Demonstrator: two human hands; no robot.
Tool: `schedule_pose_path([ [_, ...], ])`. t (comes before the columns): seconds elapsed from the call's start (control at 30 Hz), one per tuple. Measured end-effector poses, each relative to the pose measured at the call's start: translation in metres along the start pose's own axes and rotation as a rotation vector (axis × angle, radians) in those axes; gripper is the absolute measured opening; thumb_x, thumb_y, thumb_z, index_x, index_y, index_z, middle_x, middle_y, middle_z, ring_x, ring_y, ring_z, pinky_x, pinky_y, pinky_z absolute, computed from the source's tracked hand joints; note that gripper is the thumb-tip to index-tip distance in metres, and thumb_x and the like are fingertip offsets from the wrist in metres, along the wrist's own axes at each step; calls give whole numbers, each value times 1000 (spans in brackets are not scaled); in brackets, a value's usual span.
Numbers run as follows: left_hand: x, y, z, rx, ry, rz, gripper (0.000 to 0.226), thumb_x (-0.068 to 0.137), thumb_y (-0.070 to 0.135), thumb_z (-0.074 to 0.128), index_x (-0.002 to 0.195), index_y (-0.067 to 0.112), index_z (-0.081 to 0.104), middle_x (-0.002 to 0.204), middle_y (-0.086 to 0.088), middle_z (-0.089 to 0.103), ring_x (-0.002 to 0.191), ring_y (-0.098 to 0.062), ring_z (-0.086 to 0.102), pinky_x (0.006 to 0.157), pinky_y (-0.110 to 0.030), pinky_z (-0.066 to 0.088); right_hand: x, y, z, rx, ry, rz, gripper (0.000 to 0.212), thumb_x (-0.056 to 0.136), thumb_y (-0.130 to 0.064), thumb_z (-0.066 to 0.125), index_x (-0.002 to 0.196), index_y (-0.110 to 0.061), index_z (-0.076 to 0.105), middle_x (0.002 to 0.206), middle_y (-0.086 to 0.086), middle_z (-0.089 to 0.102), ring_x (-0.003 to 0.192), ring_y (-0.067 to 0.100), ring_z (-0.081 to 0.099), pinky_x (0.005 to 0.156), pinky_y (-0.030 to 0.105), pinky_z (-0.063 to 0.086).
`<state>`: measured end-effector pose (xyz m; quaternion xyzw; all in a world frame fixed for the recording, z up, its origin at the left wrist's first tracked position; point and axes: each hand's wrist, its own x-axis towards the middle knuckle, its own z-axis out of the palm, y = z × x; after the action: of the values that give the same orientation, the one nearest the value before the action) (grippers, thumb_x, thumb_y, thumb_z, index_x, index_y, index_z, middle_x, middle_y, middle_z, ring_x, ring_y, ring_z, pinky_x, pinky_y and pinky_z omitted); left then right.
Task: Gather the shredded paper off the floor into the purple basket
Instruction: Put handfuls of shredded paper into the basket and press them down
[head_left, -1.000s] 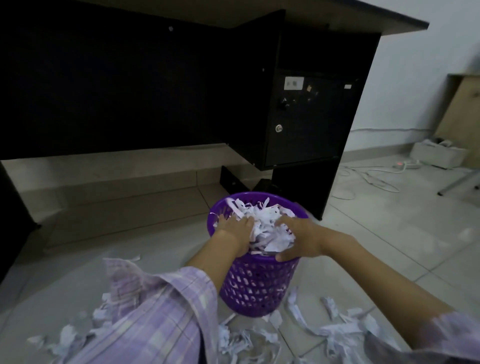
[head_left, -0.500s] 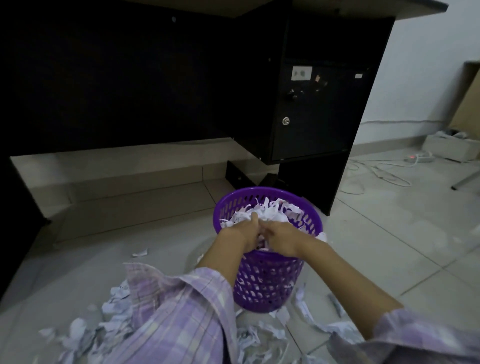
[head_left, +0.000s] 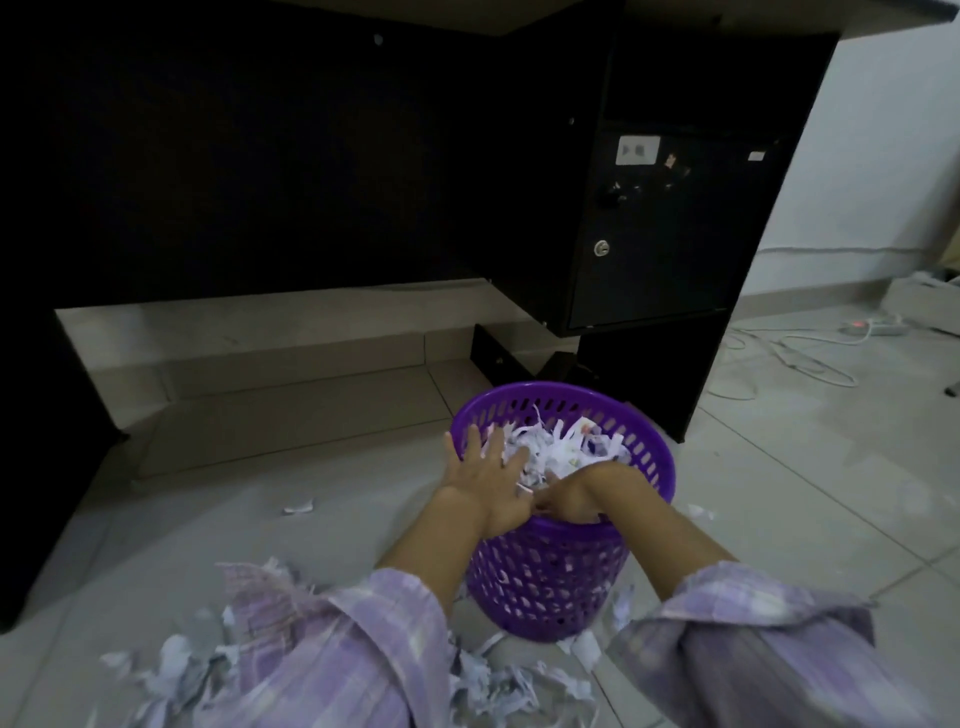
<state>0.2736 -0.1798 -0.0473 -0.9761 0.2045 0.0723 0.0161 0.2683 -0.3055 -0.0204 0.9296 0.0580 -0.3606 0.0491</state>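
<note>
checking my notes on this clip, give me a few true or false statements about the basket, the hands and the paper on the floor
1. The purple basket stands upright on the floor. True.
2. The basket is empty. False: shredded paper fills it nearly to the rim.
3. The left hand lies flat with fingers spread on the paper in the basket. True.
4. The right hand is on the floor beside the basket. False: it reaches down inside the basket, its fingers hidden.
5. All the paper is off the floor. False: loose shreds still lie in front of the basket.
6. A black desk stands behind the basket. True.
</note>
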Motion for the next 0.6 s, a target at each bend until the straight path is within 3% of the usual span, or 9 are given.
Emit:
schedule_pose_path([
  [0.1, 3, 2, 3, 93, -12, 47, 59, 98, 50, 19, 152, 31, 7, 161, -4, -9, 145, -36, -14, 110, -61, -16, 10, -5, -2, -43, 26, 43, 48, 105, -29, 28, 153, -25, 20, 159, 4, 21, 140, 28, 30, 109, 40, 30],
  [0.2, 8, -1, 4, 143, -57, 88, 55, 99, 45, 14, 152, 29, 11, 161, -2, -5, 146, -32, -16, 108, -61, -19, 29, -10, -3, -126, 11, 89, 46, 104, -16, 32, 150, -15, 30, 155, 10, 29, 137, 30, 33, 109, 41, 30],
  [0.3, 10, -4, 2, 199, -72, 115, 53, 100, 41, 11, 152, 28, 11, 161, 0, -5, 145, -28, -19, 110, -60, -21, 42, -13, 3, -133, 82, 125, 44, 103, -16, 34, 146, -6, 34, 151, 13, 35, 137, 29, 35, 110, 39, 30],
  [0.37, 11, -4, 2, 187, -75, 112, 53, 101, 38, 10, 153, 25, 11, 161, 0, -2, 146, -25, -18, 111, -58, -21, 44, -13, 3, -95, 83, 116, 47, 104, -17, 32, 150, -8, 27, 154, 13, 30, 140, 30, 32, 111, 41, 29],
  [0.43, 12, -4, 3, 138, -73, 106, 54, 100, 35, 14, 152, 21, 18, 161, -2, 7, 147, -22, -14, 113, -56, -19, 46, -11, 4, -40, 88, 49, 45, 102, -15, 35, 147, -11, 33, 152, 13, 35, 136, 30, 38, 107, 42, 33],
  [0.53, 13, -4, 1, 102, -55, 84, 55, 99, 36, 17, 149, 17, 28, 160, -3, 11, 148, -19, -6, 114, -55, -17, 49, -6, 7, 123, 231, -28, 38, 98, -20, 45, 136, -15, 47, 139, 13, 51, 122, 30, 51, 102, 41, 41],
  [0.6, 12, -4, -1, 104, -77, 79, 54, 100, 36, 14, 149, 18, 28, 161, -1, 8, 148, -17, -9, 114, -56, -16, 41, 0, 7, 253, 325, -35, 46, 93, -26, 54, 137, -21, 41, 135, 13, 50, 118, 31, 52, 94, 37, 43],
])
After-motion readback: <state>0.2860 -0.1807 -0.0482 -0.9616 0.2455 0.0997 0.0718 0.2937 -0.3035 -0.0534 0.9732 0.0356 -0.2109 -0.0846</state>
